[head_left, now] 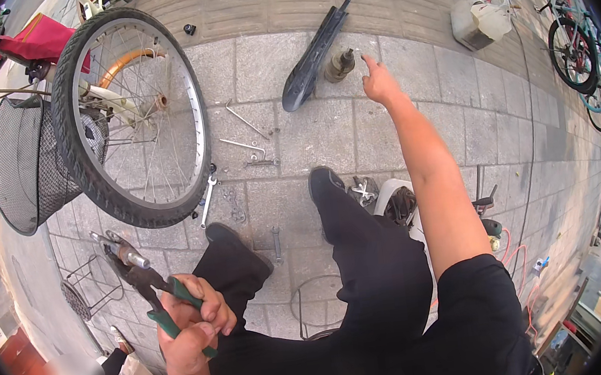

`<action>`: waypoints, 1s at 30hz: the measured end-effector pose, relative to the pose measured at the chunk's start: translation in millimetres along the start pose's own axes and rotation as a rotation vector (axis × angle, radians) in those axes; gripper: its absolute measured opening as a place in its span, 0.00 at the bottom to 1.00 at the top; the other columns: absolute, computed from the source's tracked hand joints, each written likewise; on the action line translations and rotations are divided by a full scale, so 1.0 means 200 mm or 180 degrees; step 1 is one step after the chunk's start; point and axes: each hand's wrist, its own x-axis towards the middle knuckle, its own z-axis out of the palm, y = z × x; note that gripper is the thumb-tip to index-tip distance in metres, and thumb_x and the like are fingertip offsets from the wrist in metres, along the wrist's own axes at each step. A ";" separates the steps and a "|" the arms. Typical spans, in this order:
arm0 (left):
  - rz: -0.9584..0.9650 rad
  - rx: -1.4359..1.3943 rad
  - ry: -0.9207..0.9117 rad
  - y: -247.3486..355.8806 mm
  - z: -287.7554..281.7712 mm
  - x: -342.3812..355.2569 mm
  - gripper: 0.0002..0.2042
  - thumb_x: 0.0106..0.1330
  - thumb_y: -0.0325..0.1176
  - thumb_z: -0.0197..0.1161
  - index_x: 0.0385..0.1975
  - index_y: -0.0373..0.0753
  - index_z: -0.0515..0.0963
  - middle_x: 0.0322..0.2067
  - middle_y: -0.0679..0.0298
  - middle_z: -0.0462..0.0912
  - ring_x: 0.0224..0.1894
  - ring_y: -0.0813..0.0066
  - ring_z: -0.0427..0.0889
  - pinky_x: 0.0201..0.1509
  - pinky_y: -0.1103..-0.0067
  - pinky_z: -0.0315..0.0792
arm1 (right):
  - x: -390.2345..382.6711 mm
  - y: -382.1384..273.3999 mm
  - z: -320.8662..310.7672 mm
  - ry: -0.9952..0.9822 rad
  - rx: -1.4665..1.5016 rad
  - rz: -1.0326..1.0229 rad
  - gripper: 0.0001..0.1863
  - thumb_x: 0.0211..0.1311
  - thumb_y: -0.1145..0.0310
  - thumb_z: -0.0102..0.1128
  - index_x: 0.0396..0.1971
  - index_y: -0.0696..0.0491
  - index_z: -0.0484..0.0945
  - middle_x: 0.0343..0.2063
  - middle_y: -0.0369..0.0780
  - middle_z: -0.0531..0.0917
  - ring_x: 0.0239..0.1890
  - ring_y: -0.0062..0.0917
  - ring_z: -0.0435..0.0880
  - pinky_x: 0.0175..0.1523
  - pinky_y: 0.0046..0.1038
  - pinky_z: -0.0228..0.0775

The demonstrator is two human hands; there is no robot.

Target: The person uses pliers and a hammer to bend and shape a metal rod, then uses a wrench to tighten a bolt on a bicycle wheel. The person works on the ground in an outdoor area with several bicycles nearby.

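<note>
My left hand (196,321) is closed around the green handles of a pair of pliers (151,282). Between the jaws sits a short, dirty metal cylinder (129,254), greyish with a shiny end. My right arm stretches far forward. My right hand (380,82) is empty, its index finger extended and the others partly curled. Just left of that fingertip stands a small brownish bottle (338,67) with a dark spout, apart from the hand. Beside the bottle lies a long black bicycle mudguard (313,62).
At the left a bicycle wheel (67,113) stands by a wire basket (19,162). Hex keys (243,146), a combination wrench (208,197) and another wrench (276,245) lie on the paving. A cut white jug (477,19) stands far right, near parked bicycles (572,49). Someone sits lower left.
</note>
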 end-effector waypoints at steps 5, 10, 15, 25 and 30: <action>-0.0392 0.0000 -0.0032 0.04 -0.01 0.15 0.26 0.49 0.22 0.61 0.52 0.37 0.66 0.33 0.60 0.67 0.27 0.74 0.68 0.32 0.70 0.69 | 0.38 0.05 0.02 0.0033 -0.0380 -0.0648 0.34 0.77 0.67 0.52 0.79 0.27 0.63 0.67 0.46 0.76 0.64 0.46 0.83 0.65 0.49 0.77; -0.0723 0.0075 0.0156 0.05 0.02 0.21 0.26 0.51 0.21 0.61 0.53 0.36 0.66 0.34 0.60 0.68 0.31 0.73 0.70 0.36 0.71 0.70 | 0.45 0.11 0.09 -0.0446 -0.0724 -0.0928 0.20 0.77 0.64 0.55 0.66 0.36 0.78 0.60 0.45 0.81 0.59 0.50 0.83 0.60 0.47 0.79; -0.0616 0.0666 0.0093 0.07 0.03 0.24 0.19 0.55 0.20 0.57 0.48 0.36 0.69 0.35 0.63 0.70 0.35 0.77 0.72 0.38 0.76 0.70 | 0.19 0.11 0.06 -0.0143 0.0234 -0.0939 0.14 0.75 0.60 0.59 0.47 0.53 0.87 0.43 0.54 0.88 0.49 0.53 0.87 0.55 0.48 0.78; 0.0651 0.2043 -0.0018 -0.06 -0.10 0.11 0.14 0.59 0.22 0.56 0.46 0.37 0.72 0.32 0.72 0.70 0.33 0.84 0.68 0.37 0.79 0.67 | -0.72 -0.40 -0.80 0.0176 0.1746 -0.1182 0.16 0.78 0.61 0.64 0.51 0.59 0.86 0.32 0.37 0.87 0.34 0.24 0.83 0.44 0.29 0.76; 0.0392 0.1542 -0.0025 -0.13 -0.20 0.08 0.12 0.63 0.24 0.58 0.46 0.37 0.73 0.28 0.69 0.73 0.24 0.81 0.70 0.27 0.76 0.67 | -1.18 -0.79 -1.29 0.0062 0.2059 -0.1638 0.18 0.85 0.57 0.58 0.48 0.58 0.84 0.28 0.29 0.80 0.31 0.11 0.73 0.36 0.18 0.64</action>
